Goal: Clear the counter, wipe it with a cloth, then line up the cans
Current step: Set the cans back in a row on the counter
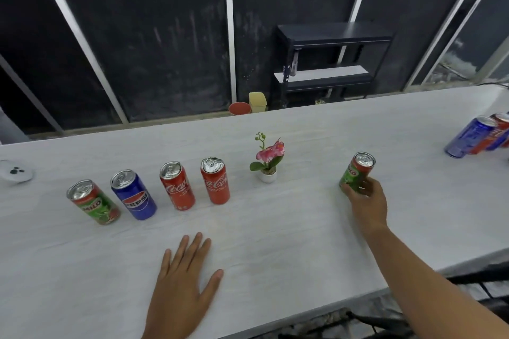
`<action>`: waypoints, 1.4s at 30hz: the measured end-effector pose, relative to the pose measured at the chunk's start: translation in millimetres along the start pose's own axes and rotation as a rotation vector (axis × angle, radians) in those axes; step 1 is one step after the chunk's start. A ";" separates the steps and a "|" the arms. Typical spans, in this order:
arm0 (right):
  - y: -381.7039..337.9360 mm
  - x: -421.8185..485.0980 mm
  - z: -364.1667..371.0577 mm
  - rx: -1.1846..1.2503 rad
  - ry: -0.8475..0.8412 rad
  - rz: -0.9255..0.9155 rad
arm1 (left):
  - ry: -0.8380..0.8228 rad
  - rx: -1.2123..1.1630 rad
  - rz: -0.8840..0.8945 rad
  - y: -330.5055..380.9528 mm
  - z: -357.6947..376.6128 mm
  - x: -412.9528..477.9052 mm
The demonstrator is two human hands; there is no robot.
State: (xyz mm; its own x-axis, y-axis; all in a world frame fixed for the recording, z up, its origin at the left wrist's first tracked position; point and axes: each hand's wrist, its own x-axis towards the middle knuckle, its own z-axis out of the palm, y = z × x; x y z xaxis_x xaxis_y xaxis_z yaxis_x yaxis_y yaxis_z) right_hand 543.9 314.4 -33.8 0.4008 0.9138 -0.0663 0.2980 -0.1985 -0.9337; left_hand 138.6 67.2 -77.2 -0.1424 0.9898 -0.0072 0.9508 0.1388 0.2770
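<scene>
On the white counter [275, 228] several cans stand in a row at the left: a green Milo can [93, 202], a blue Pepsi can [134, 195], and two red Coca-Cola cans [177, 186] [215, 180]. To the right, my right hand [367, 202] grips the lower part of another green Milo can [357, 175], which stands on the counter. My left hand [183, 286] lies flat on the counter near the front edge, fingers spread, holding nothing. More cans [468, 137] cluster at the far right edge.
A small potted pink orchid [267, 161] stands between the row and the held can. A white dish [15, 170] sits at the far left. Behind the counter are a black shelf unit [330, 60], a red bowl [239, 108] and a yellow container [258, 102].
</scene>
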 end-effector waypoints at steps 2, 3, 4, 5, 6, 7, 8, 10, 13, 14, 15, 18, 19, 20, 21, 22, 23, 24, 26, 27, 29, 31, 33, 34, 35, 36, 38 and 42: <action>0.3 -0.1 0.1 -0.004 0.001 -0.015 | 0.009 -0.015 0.002 1.0 -0.6 -0.9; 1.0 -1.5 0.7 -0.015 -0.003 -0.025 | 0.008 -0.018 0.003 1.5 -0.9 -1.5; 2.2 -4.3 1.7 -0.029 -0.012 -0.036 | 0.006 -0.017 0.004 1.9 -1.5 -2.1; 3.3 -8.9 3.5 -0.039 -0.027 -0.048 | 0.006 -0.018 0.006 2.3 -2.1 -2.8; 4.0 -15.4 6.2 -0.045 -0.049 -0.060 | 0.008 -0.021 0.007 2.9 -2.8 -3.4; 4.0 -23.1 9.8 -0.052 -0.078 -0.074 | 0.008 -0.021 0.006 3.5 -3.2 -3.9; 3.6 -31.1 14.3 -0.061 -0.111 -0.092 | 0.008 -0.017 0.003 4.2 -3.5 -4.3; 0.5 -48.3 26.3 -0.080 -0.189 -0.126 | 0.022 -0.024 -0.012 4.7 -3.8 -5.6; -8.2 -72.9 50.1 -0.105 -0.298 -0.178 | 0.069 -0.039 -0.091 5.8 -7.6 -8.6; -11.5 -80.3 58.5 -0.108 -0.329 -0.190 | 0.077 -0.039 -0.115 6.5 -9.3 -10.0; -14.8 -87.1 67.1 -0.108 -0.355 -0.201 | 0.077 -0.043 -0.128 6.9 -10.4 -11.6; -24.0 -103.9 91.7 -0.104 -0.421 -0.245 | 0.052 -0.071 -0.115 4.3 -12.9 -13.7; -27.0 -108.1 99.4 -0.104 -0.438 -0.256 | 0.036 -0.070 -0.103 1.1 -14.5 -12.9; -30.1 -111.7 106.7 -0.101 -0.453 -0.263 | 0.019 -0.068 -0.086 -3.2 -16.2 -12.4; -33.1 -114.4 113.6 -0.098 -0.466 -0.267 | 0.004 -0.069 -0.065 -8.3 -17.9 -12.4; -35.6 -116.5 120.0 -0.097 -0.475 -0.271 | -0.007 -0.070 -0.043 -13.8 -19.1 -14.3; -37.7 -118.1 125.8 -0.098 -0.480 -0.277 | -0.012 -0.071 -0.022 -19.0 -19.7 -18.0; -39.6 -119.4 131.0 -0.099 -0.482 -0.283 | -0.010 -0.073 -0.006 -23.8 -19.4 -23.0; -43.4 -121.9 139.7 -0.102 -0.486 -0.295 | 0.009 -0.086 0.008 -30.8 -16.3 -34.5; -45.1 -122.5 143.5 -0.106 -0.487 -0.303 | 0.025 -0.098 0.006 -32.8 -14.8 -38.8; -46.6 -122.2 150.2 -0.117 -0.482 -0.319 | 0.054 -0.119 -0.004 -33.9 -13.3 -42.2; -46.9 -120.1 154.8 -0.126 -0.472 -0.318 | 0.075 -0.133 -0.006 -32.3 -13.2 -40.9; -46.6 -118.7 157.6 -0.134 -0.457 -0.315 | 0.096 -0.154 -0.001 -31.4 -13.4 -40.6; -46.5 -118.5 158.9 -0.144 -0.450 -0.316 | 0.101 -0.161 -0.001 -31.3 -13.7 -40.9; -46.6 -118.2 160.3 -0.155 -0.443 -0.317 | 0.105 -0.167 0.000 -31.3 -13.9 -41.3; -46.8 -117.8 161.9 -0.166 -0.437 -0.317 | 0.110 -0.170 0.003 -31.1 -13.9 -41.3; -47.6 -116.9 164.7 -0.185 -0.433 -0.314 | 0.118 -0.163 0.007 -30.5 -13.6 -41.6; -49.2 -116.2 168.6 -0.230 -0.421 -0.314 | 0.113 -0.154 0.007 -30.9 -13.7 -41.9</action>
State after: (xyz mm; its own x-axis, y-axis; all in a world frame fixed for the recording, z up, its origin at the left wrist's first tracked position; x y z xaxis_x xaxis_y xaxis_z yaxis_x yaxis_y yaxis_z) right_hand 336.6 277.7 -39.5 -0.1034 0.9944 0.0235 0.5470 0.0766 -0.8336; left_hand 111.5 21.1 -72.3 -0.1741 0.9795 0.1013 0.8999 0.1165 0.4202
